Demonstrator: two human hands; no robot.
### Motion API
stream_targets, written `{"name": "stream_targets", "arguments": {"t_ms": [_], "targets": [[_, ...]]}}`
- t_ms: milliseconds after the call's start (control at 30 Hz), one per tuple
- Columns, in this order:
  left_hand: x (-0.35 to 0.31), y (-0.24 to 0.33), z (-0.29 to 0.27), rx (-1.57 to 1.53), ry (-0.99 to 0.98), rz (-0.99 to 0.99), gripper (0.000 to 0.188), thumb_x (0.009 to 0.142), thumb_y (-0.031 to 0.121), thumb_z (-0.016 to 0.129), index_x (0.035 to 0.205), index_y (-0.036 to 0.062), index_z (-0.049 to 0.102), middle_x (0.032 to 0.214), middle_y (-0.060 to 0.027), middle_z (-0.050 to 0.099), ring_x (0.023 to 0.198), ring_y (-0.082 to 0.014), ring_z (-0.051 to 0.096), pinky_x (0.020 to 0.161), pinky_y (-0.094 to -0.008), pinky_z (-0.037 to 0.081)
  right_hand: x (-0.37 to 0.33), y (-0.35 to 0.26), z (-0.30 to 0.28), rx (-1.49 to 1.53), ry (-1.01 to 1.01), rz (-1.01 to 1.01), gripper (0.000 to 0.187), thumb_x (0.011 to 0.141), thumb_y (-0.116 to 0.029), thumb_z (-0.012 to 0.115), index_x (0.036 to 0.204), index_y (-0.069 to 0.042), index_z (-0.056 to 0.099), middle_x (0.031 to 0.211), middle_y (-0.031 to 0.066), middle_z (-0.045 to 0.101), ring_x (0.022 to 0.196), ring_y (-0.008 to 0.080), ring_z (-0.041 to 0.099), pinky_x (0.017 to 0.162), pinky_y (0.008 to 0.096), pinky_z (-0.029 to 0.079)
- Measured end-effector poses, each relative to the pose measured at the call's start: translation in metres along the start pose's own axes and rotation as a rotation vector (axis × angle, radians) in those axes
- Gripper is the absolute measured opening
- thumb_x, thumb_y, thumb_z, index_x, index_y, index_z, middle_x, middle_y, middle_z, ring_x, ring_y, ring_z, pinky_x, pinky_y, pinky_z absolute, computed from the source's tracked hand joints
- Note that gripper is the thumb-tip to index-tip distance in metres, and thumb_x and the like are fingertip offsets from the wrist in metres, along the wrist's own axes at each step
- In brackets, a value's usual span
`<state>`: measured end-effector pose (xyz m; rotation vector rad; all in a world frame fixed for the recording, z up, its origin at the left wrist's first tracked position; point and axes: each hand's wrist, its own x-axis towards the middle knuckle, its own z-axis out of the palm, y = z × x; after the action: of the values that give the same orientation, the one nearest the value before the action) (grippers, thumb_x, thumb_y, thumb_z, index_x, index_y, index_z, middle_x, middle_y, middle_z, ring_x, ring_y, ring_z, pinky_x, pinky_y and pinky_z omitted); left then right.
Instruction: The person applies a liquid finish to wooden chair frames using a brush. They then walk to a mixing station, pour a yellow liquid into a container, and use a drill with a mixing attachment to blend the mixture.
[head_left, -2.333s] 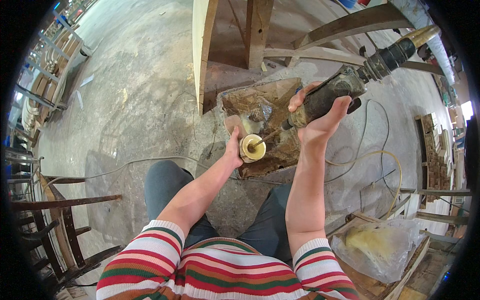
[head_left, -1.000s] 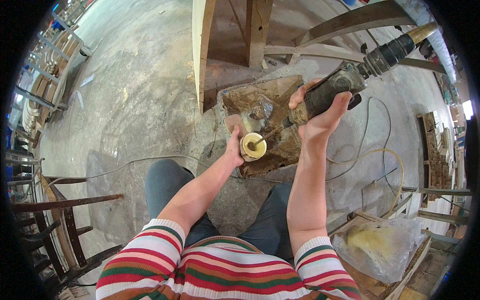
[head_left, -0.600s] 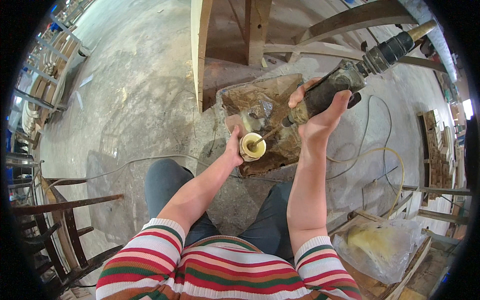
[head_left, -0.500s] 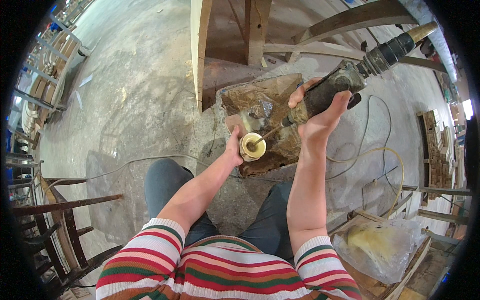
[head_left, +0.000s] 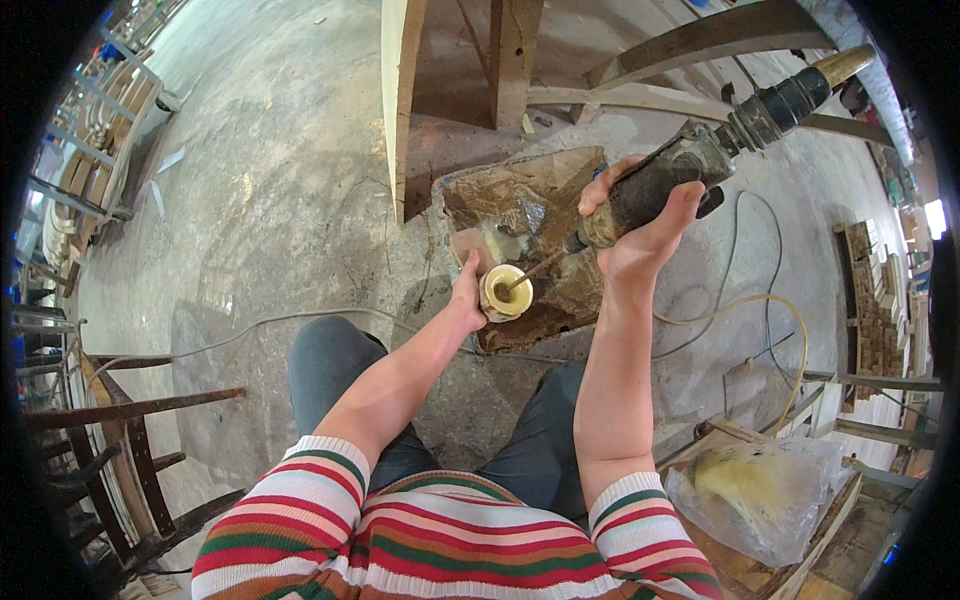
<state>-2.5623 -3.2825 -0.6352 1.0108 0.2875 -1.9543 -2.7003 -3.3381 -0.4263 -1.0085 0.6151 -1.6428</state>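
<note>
My left hand (head_left: 469, 292) is closed around the side of a small pale cup (head_left: 517, 311) with yellowish liquid in it. My right hand (head_left: 640, 225) grips the dark body of a power drill (head_left: 655, 187), which slants up to the far right. From the drill a thin mixing rod (head_left: 543, 266) runs down to the left, and its end dips into the liquid in the cup. Below both hands lies a crumpled, brown-stained sheet or shallow box (head_left: 560, 175) on the floor. A small pinkish-brown flat piece (head_left: 466, 242) shows just beyond my left fingers.
Wooden frame parts (head_left: 515, 65) stand ahead. A grey cable (head_left: 280, 318) crosses the floor, and a yellow hose (head_left: 806, 340) curves at right. A clear plastic bag (head_left: 755, 490) with yellowish contents sits near right. Dark wooden legs (head_left: 130, 410) stick out at left; stacked wood (head_left: 868, 300) stands far right.
Almost nothing differs. The cup, the drill and both hands hold nearly the same places, with the rod still in the liquid.
</note>
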Motion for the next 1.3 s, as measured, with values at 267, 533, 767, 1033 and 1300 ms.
{"name": "stream_targets", "arguments": {"t_ms": [267, 533, 767, 1033, 1300], "targets": [[-0.001, -0.001, 0.002, 0.000, 0.013, 0.015, 0.069, 0.080, 0.065, 0.039, 0.118, 0.0071, 0.046, 0.119, -0.0135, 0.050, 0.105, -0.0323, 0.050, 0.087, -0.0536, 0.040, -0.001, -0.001, 0.000, 0.007, -0.005, 0.010, 0.063, 0.079, -0.064, 0.042, 0.083, -0.001, 0.050, 0.062, 0.0117, 0.050, 0.052, 0.0228, 0.048, 0.048, 0.0343, 0.040], [-0.010, 0.001, 0.008, 0.011, -0.001, -0.013, 0.068, 0.080, 0.067, 0.035, 0.116, 0.0102, 0.048, 0.120, -0.0140, 0.049, 0.106, -0.0355, 0.049, 0.084, -0.0598, 0.039, 0.000, -0.001, -0.001, 0.019, -0.005, 0.006, 0.064, 0.079, -0.065, 0.041, 0.084, -0.002, 0.050, 0.061, 0.0117, 0.050, 0.051, 0.0235, 0.048, 0.048, 0.0343, 0.040], [-0.009, -0.001, 0.010, 0.024, 0.043, 0.026, 0.069, 0.080, 0.067, 0.034, 0.116, 0.0104, 0.048, 0.120, -0.0136, 0.049, 0.106, -0.0353, 0.050, 0.085, -0.0597, 0.039, 0.000, -0.002, -0.001, -0.011, -0.011, -0.008, 0.065, 0.080, -0.065, 0.039, 0.084, -0.002, 0.050, 0.061, 0.0123, 0.050, 0.050, 0.0238, 0.048, 0.049, 0.0345, 0.041], [-0.001, 0.001, 0.001, 0.010, 0.010, 0.006, 0.069, 0.080, 0.068, 0.034, 0.114, 0.0098, 0.049, 0.119, -0.0137, 0.050, 0.104, -0.0354, 0.050, 0.083, -0.0597, 0.039, -0.001, -0.002, 0.002, 0.015, -0.005, 0.010, 0.064, 0.079, -0.065, 0.041, 0.084, -0.001, 0.049, 0.062, 0.0117, 0.050, 0.051, 0.0232, 0.049, 0.048, 0.0341, 0.041], [0.000, -0.002, 0.005, 0.008, 0.025, 0.025, 0.070, 0.080, 0.067, 0.035, 0.116, 0.0091, 0.047, 0.118, -0.0142, 0.050, 0.103, -0.0359, 0.051, 0.083, -0.0603, 0.039, 0.000, 0.002, -0.002, 0.107, -0.035, -0.024, 0.053, 0.082, -0.049, 0.048, 0.083, 0.003, 0.050, 0.063, 0.0133, 0.054, 0.049, 0.0210, 0.052, 0.048, 0.0311, 0.043]]}}
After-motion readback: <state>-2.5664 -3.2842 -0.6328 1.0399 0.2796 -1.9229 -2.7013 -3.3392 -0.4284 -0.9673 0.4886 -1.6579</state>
